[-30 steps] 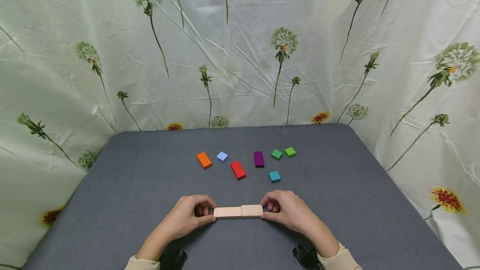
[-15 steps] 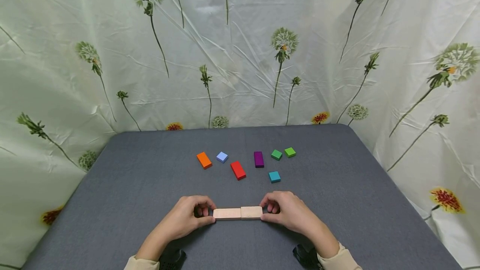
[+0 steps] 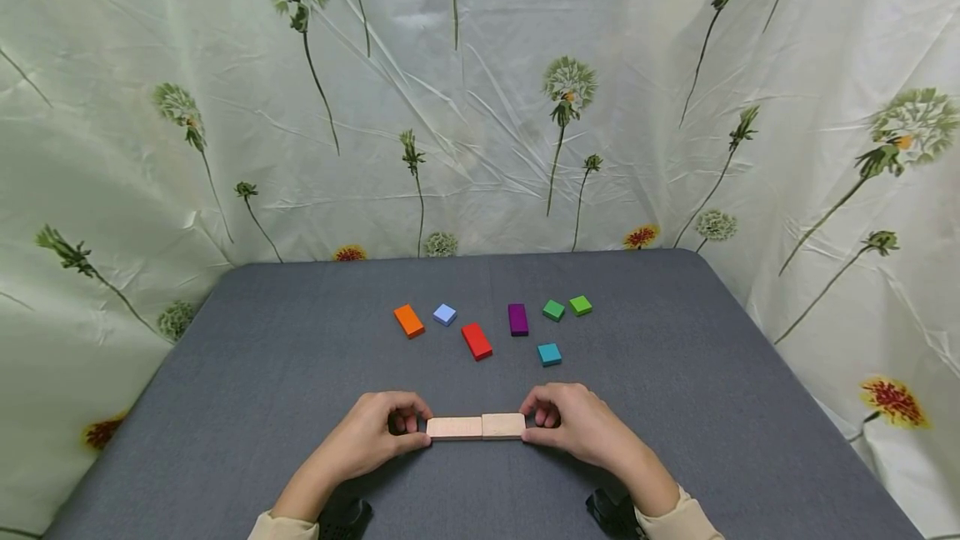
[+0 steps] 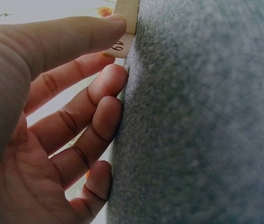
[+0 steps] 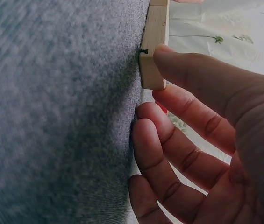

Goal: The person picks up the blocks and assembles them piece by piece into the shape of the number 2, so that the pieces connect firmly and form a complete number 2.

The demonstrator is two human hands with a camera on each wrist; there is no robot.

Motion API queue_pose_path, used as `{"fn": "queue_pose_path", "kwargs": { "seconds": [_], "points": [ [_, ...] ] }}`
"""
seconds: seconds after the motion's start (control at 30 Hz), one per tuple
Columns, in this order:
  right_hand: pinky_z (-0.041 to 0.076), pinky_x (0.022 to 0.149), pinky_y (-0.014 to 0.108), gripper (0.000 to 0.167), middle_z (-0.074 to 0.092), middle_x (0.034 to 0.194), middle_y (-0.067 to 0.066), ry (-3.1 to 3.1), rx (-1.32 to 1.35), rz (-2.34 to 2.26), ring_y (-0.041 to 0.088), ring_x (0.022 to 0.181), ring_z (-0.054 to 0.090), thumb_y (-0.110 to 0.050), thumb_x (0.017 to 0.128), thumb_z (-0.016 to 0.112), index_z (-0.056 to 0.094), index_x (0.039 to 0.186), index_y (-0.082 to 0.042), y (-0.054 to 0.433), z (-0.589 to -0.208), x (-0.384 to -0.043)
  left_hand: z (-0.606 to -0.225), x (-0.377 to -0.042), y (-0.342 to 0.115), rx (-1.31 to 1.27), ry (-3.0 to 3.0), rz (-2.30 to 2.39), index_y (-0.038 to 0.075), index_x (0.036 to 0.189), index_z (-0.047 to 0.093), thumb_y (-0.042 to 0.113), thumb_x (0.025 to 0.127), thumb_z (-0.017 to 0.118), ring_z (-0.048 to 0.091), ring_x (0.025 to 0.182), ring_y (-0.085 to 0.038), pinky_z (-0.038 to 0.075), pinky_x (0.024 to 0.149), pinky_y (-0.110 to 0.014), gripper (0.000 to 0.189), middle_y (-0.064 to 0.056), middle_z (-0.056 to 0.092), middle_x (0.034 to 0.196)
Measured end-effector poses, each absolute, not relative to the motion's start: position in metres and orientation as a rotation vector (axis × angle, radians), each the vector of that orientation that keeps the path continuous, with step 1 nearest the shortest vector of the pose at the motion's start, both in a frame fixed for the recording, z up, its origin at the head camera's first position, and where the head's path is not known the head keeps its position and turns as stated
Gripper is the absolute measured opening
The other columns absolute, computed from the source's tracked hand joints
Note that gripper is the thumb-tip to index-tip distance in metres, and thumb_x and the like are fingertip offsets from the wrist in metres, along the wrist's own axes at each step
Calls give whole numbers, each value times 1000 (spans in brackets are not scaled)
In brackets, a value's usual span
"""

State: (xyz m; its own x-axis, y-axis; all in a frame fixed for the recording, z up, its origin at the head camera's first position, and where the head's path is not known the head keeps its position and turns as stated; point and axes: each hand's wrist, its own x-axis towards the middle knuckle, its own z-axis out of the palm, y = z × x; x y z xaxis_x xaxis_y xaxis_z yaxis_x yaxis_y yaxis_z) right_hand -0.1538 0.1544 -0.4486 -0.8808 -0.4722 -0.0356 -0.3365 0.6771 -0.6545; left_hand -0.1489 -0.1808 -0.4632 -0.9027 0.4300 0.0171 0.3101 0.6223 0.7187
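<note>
Two plain wooden blocks lie end to end in a row on the grey cloth in the head view. My left hand [image 3: 366, 433] pinches the outer end of the left wooden block [image 3: 454, 429] between thumb and index finger. On the opposite end, my right hand [image 3: 587, 425] has thumb and index finger on the right wooden block [image 3: 503, 426]. Dark printed digits show on the end of the left block [image 4: 121, 47] in the left wrist view. The right block [image 5: 154, 32] rests against the cloth in the right wrist view. The other fingers of both hands curl loosely.
Beyond the hands lie small coloured blocks: orange [image 3: 408, 321], light blue [image 3: 445, 314], red [image 3: 477, 341], purple [image 3: 517, 319], teal [image 3: 549, 354], green [image 3: 553, 310] and light green [image 3: 581, 305]. A flower-print curtain [image 3: 480, 107] hangs behind the grey table [image 3: 262, 340].
The two wooden blocks have shifted very slightly toward the person since one second ago. Both hands keep their hold, and the coloured blocks have not moved.
</note>
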Motion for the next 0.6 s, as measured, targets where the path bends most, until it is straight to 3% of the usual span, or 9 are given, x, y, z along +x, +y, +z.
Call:
{"fn": "queue_pose_path", "kwargs": {
  "seconds": [0.6],
  "points": [
    [45, 67, 22, 19, 60, 81, -9, 2653, -632, -994, 5, 75, 55, -22, 89, 90, 76, 101, -17, 155, -447, -154, -465, -149, -183, 621, 2678, 1168, 24, 99, 76, 21, 86, 92, 56, 71, 1, 47, 66, -22, 21, 14, 62, 79]
  ]
}}
